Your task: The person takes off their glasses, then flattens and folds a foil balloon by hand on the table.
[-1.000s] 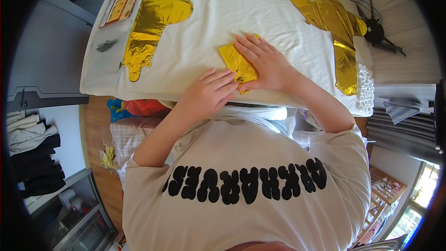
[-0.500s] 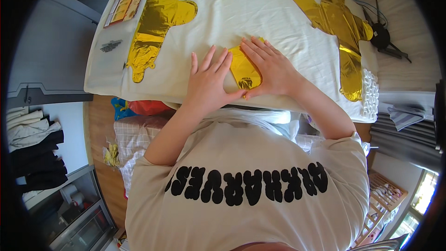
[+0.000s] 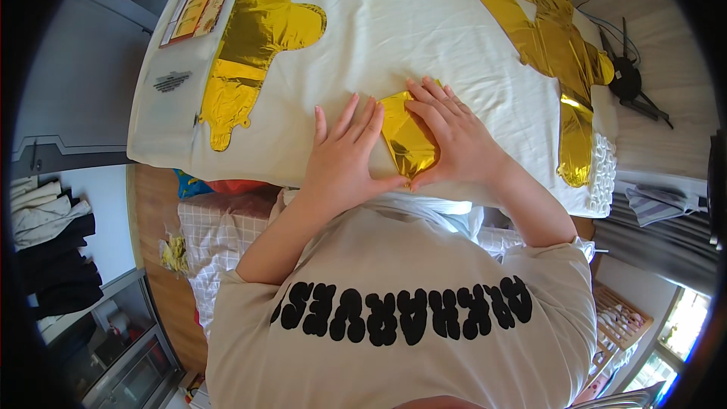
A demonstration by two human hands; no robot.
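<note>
A folded piece of gold foil [image 3: 405, 132], apparently a flat foil balloon, lies near the table's front edge between my hands. My left hand [image 3: 344, 155] rests flat on the white cloth along its left side, fingers spread, thumb reaching the lower corner of the foil. On its right part lies my right hand [image 3: 454, 136], palm down with fingers stretched out, covering some of the foil. The two thumb tips nearly meet at the near corner. Neither hand grips anything.
A flat gold foil balloon [image 3: 246, 60] lies to the left, another [image 3: 572, 76] to the right. Beyond the left one is a clear bag with a printed card [image 3: 195, 4]. A black router-like device [image 3: 627, 76] and a white chain-like strip [image 3: 602, 174] are at right.
Both hands and the folded foil sit slightly lower in the picture, as does the right-hand balloon, since the view has shifted. The hands keep nearly the same flat pose.
</note>
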